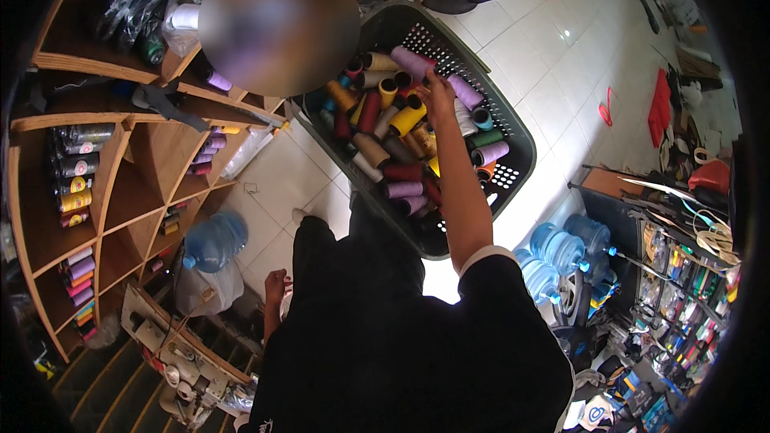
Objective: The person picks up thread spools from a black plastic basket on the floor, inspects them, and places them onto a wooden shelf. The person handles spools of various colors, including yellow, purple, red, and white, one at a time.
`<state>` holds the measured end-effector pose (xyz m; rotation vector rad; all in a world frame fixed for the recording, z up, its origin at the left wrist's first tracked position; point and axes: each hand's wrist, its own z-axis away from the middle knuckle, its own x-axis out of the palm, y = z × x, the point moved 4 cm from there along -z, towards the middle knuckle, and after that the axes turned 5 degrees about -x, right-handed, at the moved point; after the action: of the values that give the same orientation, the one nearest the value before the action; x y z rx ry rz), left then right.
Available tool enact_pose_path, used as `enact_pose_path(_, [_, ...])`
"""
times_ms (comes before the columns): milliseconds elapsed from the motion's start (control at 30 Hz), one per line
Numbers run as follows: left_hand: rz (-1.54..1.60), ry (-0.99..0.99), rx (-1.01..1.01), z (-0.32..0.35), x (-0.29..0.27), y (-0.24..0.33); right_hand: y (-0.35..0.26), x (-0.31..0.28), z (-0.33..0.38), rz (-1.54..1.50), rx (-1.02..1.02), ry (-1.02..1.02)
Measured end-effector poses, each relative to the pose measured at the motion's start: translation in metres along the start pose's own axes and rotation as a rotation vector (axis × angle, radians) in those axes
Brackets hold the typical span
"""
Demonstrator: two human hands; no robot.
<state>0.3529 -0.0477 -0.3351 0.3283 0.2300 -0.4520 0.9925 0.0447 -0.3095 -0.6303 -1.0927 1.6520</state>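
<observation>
Right hand (pixel 437 95): reached forward on a straight, bare forearm from a short black sleeve with a white cuff, into the dark grey perforated plastic laundry basket (pixel 513 162). Fingers are curled down among the thread cones near the basket's far side, touching a yellow thread cone (pixel 407 118); whether they have closed on any cone cannot be told.

Contents of basket: a heap of thread cones lying on their sides, in purple, lilac, maroon, yellow, mustard, teal, dark green and beige, among them a large lilac thread cone (pixel 411 61) just beyond the fingertips.

Left hand (pixel 276 282): low at the person's side, closed into a loose fist, well apart from the basket; no held item is visible.

Surface: the basket stands on a white tiled floor (pixel 553 48).

Room, left: brown wooden shelving with slanted compartments (pixel 132 184) holding rows of thread spools, with bagged items on the top shelf. A blue plastic water bottle (pixel 215 242) stands at its foot.

Room, right: more blue water jugs (pixel 561 252), a rack of small coloured goods, and red items scattered on the tiles.

Room, lower left: part of a sewing machine (pixel 180 365).
</observation>
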Motion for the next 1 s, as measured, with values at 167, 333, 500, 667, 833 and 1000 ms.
enact_pose_path(167, [-0.122, -0.025, 0.041, -0.007, -0.014, -0.059, 0.01, 0.015, 0.02, 0.865, -0.652, -0.037])
enact_pose_path(333, [-0.269, 0.133, -0.022, 0.012, 0.0, -0.081, 0.108, 0.046, 0.111, 1.387, -0.658, -0.897])
enact_pose_path(500, [-0.134, 0.047, 0.107, 0.014, -0.001, -0.058, 0.174, 0.046, 0.115, 1.586, -0.639, -0.814])
enact_pose_path(667, [0.098, 0.036, 0.044, -0.009, -0.002, -0.052, 0.115, 0.057, 0.136, 1.525, -0.747, -0.963])
enact_pose_path(833, [0.038, 0.056, 0.359, 0.017, 0.012, 0.049, 0.117, 0.047, 0.134, 1.504, -0.963, -0.965])
enact_pose_path(1000, [-0.076, 0.013, 0.578, 0.044, 0.027, 0.129, 0.129, 0.051, 0.132, 1.722, -0.944, -0.996])
